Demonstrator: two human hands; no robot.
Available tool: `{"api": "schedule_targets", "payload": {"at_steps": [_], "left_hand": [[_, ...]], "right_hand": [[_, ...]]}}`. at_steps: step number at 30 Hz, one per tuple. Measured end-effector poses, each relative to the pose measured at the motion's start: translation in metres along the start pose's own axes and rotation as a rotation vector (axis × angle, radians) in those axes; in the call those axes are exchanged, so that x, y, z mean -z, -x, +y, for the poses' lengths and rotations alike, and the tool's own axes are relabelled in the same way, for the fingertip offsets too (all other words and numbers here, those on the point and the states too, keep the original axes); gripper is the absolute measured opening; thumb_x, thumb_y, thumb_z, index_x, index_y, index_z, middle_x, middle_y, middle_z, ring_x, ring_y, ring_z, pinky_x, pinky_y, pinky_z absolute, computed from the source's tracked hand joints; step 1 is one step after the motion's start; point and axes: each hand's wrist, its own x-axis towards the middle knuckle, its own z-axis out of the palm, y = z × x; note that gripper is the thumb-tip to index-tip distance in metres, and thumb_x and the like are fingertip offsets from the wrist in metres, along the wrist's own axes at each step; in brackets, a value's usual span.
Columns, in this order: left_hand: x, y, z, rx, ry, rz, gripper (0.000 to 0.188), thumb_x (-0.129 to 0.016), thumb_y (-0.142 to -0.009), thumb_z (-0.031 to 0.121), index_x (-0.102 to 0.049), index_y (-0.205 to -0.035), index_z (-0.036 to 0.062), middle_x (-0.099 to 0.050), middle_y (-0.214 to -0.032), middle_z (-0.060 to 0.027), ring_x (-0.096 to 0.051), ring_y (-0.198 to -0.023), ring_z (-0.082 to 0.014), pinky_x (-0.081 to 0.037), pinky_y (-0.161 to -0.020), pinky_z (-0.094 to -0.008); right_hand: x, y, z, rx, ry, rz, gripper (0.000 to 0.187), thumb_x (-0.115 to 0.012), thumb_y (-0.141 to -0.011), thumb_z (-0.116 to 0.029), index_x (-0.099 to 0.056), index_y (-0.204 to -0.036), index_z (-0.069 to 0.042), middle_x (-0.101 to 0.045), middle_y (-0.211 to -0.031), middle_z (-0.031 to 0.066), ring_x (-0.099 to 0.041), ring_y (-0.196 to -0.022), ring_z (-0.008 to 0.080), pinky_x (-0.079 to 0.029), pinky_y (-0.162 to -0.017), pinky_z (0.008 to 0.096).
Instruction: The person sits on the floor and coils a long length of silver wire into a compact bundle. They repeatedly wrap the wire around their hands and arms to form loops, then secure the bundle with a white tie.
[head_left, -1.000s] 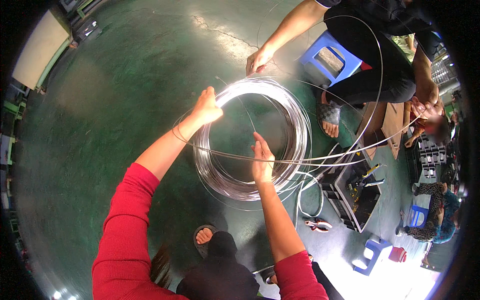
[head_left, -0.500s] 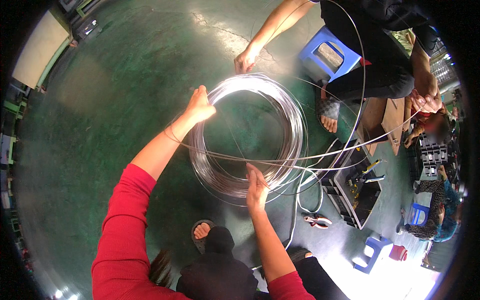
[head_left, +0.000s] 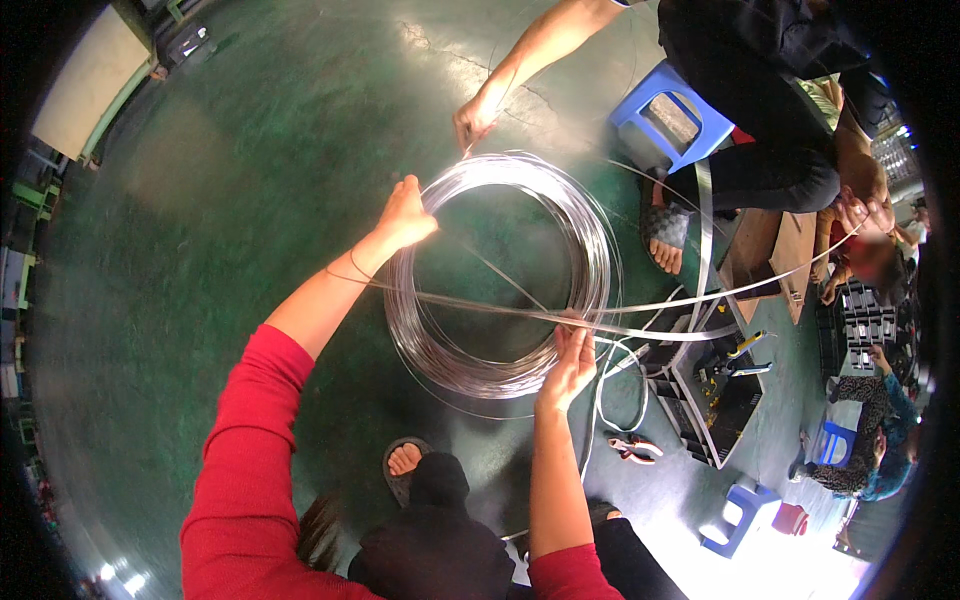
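A large coil of shiny steel wire (head_left: 590,260) hangs in front of me above a green floor. My left hand (head_left: 405,215) grips the coil's upper left rim. My right hand (head_left: 570,365) is closed on its lower right rim, where a flat silver strip (head_left: 640,325) crosses. A second person's hand (head_left: 475,118) pinches the coil's top edge from the far side. Loose wire ends and strips run off to the right.
A blue stool (head_left: 670,110) stands behind the coil by the other person's sandalled foot (head_left: 662,240). A black open toolbox (head_left: 705,395) lies right, with red-handled pliers (head_left: 632,448) on the floor. Another small blue stool (head_left: 735,515) sits lower right. More people crouch at far right.
My right hand has slid down along the coil's right rim toward me. The other person's hand has shifted left along the top of the coil. My left hand keeps its grip.
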Motion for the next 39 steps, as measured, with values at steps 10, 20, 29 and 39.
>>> {"api": "schedule_targets", "payload": {"at_steps": [10, 20, 29, 39], "left_hand": [[-0.003, 0.011, -0.006, 0.011, 0.042, 0.05, 0.043, -0.06, -0.062, 0.004, -0.044, -0.101, -0.0089, -0.051, -0.106, -0.0312, -0.053, -0.102, -0.0457, -0.045, -0.089, -0.0468], [-0.014, 0.019, -0.006, 0.002, 0.079, 0.2, 0.038, -0.059, -0.061, -0.001, -0.046, -0.097, -0.0045, -0.052, -0.099, -0.0269, -0.053, -0.096, -0.0436, -0.045, -0.084, -0.0469], [-0.012, 0.026, -0.005, 0.041, 0.111, 0.163, 0.043, -0.057, -0.062, -0.002, -0.042, -0.103, -0.0051, -0.049, -0.104, -0.0269, -0.05, -0.101, -0.0443, -0.043, -0.088, -0.0473], [-0.011, 0.026, -0.013, 0.079, 0.098, 0.126, 0.042, -0.059, -0.064, -0.002, -0.043, -0.102, -0.0046, -0.05, -0.104, -0.0263, -0.051, -0.103, -0.0428, -0.043, -0.089, -0.0464]], "right_hand": [[-0.034, 0.05, -0.027, -0.226, 0.907, -0.93, 0.022, -0.059, -0.087, -0.013, -0.064, -0.103, 0.001, -0.068, -0.086, 0.0126, -0.064, -0.082, 0.0156, -0.05, -0.073, 0.031], [-0.16, -0.062, 0.111, -0.229, 1.125, -0.884, 0.031, -0.049, -0.089, -0.025, -0.065, -0.105, -0.003, -0.063, -0.103, 0.0248, -0.061, -0.101, 0.034, -0.047, -0.087, 0.0441], [-0.193, -0.065, 0.118, 0.184, 1.34, -0.78, 0.033, -0.05, -0.088, -0.035, -0.067, -0.097, -0.008, -0.065, -0.093, 0.0239, -0.063, -0.089, 0.0408, -0.05, -0.078, 0.0485], [-0.117, -0.105, 0.102, 0.073, 1.473, -0.581, 0.028, -0.048, -0.092, -0.035, -0.06, -0.107, -0.016, -0.065, -0.097, 0.0215, -0.062, -0.092, 0.0415, -0.049, -0.078, 0.05]]}}
